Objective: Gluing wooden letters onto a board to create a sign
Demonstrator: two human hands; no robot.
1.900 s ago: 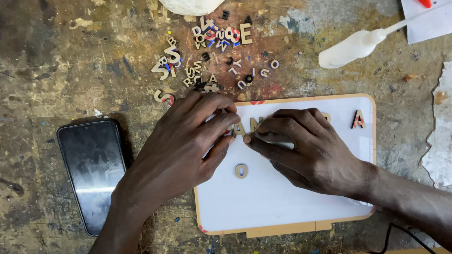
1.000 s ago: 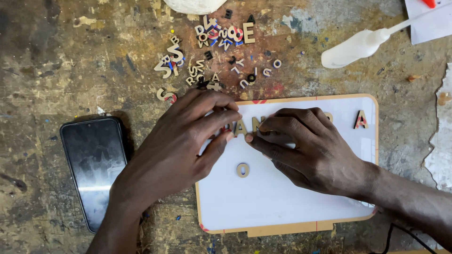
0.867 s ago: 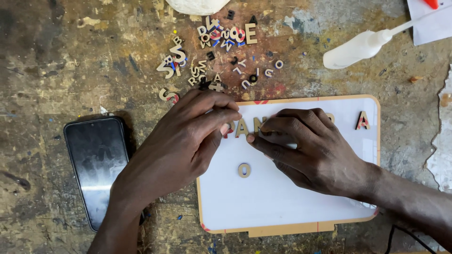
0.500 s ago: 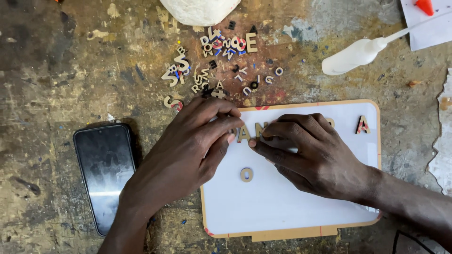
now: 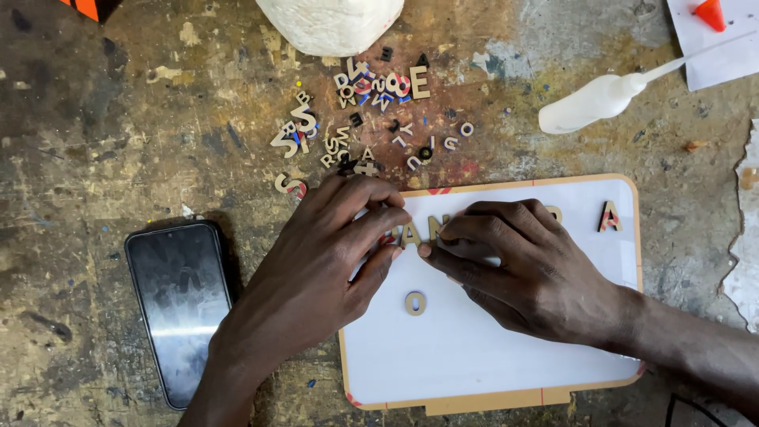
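Observation:
A white board with a wooden rim (image 5: 506, 360) lies on the stained bench. Small wooden letters (image 5: 423, 231) stand in a row near its top edge, partly hidden under my fingers. My left hand (image 5: 316, 273) rests on the board's left part, its fingertips touching the first letters of the row. My right hand (image 5: 526, 265) lies flat over the row's middle, fingertips pressing on the letters beside the left hand's. A loose round letter (image 5: 415, 303) sits lower on the board. One more letter (image 5: 609, 217) stands alone at the top right.
A heap of loose wooden and coloured letters (image 5: 364, 119) lies above the board. A white glue bottle (image 5: 601, 101) lies at the upper right, a dark phone (image 5: 180, 304) at the left, a white lump (image 5: 332, 24) at the top, paper (image 5: 719, 39) in the corner.
Both hands stay on the letter row with only small finger shifts. The camera has moved, so everything sits slightly lower and to the right in view.

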